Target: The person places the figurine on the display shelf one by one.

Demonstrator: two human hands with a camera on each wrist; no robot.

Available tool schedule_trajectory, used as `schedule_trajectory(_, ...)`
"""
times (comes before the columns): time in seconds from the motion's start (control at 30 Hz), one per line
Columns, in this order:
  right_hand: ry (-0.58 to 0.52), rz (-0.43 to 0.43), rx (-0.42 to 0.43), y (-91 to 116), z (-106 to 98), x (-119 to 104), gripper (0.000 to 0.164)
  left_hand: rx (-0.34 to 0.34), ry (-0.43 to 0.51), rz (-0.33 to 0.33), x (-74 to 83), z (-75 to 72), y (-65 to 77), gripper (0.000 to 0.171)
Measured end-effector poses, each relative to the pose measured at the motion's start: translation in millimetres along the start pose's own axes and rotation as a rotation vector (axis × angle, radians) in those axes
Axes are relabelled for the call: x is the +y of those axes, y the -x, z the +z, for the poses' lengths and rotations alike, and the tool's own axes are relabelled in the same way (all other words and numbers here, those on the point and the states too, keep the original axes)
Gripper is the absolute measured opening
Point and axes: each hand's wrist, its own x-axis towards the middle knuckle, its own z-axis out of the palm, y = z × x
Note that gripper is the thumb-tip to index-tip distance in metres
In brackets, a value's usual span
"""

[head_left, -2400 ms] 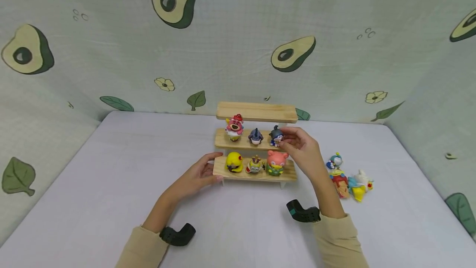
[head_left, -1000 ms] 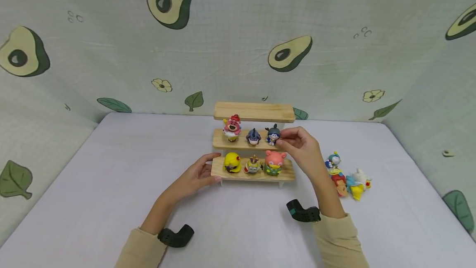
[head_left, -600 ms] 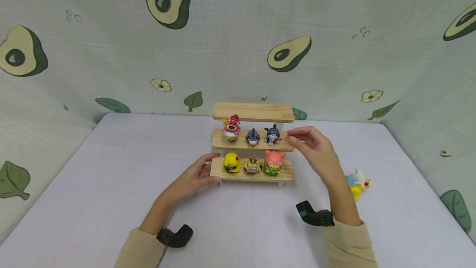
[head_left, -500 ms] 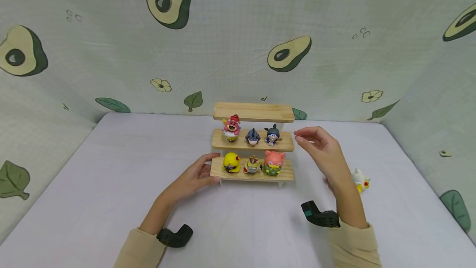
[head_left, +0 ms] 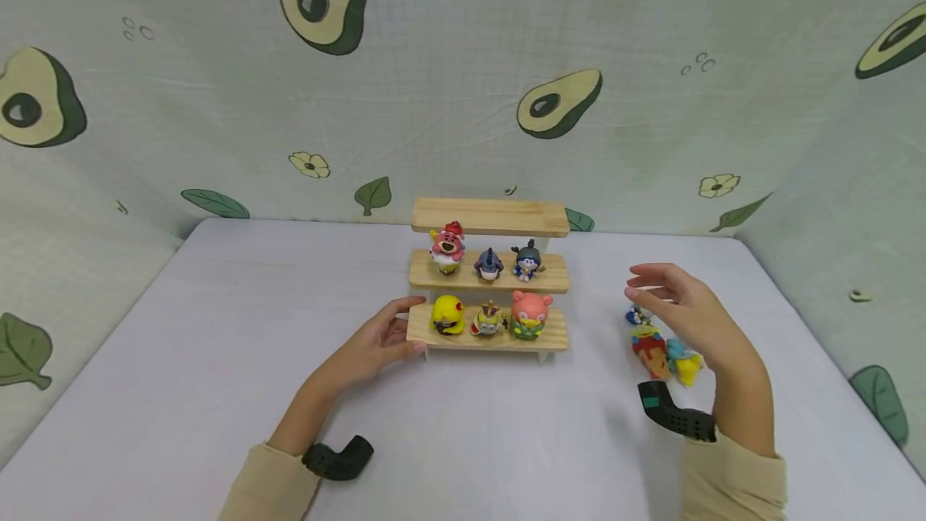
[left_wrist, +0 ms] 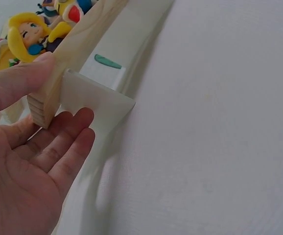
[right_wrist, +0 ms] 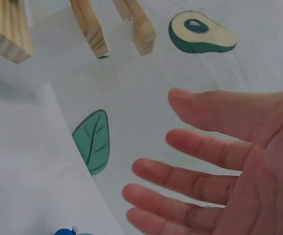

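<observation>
White tabletop, tiered wooden stand

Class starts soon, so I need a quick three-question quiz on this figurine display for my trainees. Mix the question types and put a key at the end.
1. Count: how many figurines stand on the middle shelf?
2. True or false: the right hand is holding nothing.
3. Fill in the blank: the left hand grips the end of the ____ shelf.

Key: 1. Three. 2. True. 3. Bottom: the bottom shelf.
</observation>
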Motion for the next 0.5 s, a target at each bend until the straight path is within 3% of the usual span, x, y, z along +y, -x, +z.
schedule_trajectory(0.1, 0.034, 0.042, -0.095, 10.9, -7.0, -14.7, 0.065, 0.001, -0.008, 0.0, 0.7, -0.3, 0.2, 0.066)
schedule_trajectory(0.23, 0.081, 0.113, -0.185, 13.6, -9.0, -15.2, 0.069, -0.001, -0.018, 0.003, 0.8, -0.2, 0.4, 0.066)
schedule_trajectory(0.5, 0.141, 0.193, -0.228, 10.0, -8.8, 1.3, 0.071, 0.003, -0.003, -0.012, 0.2, -0.3, 0.7, 0.066)
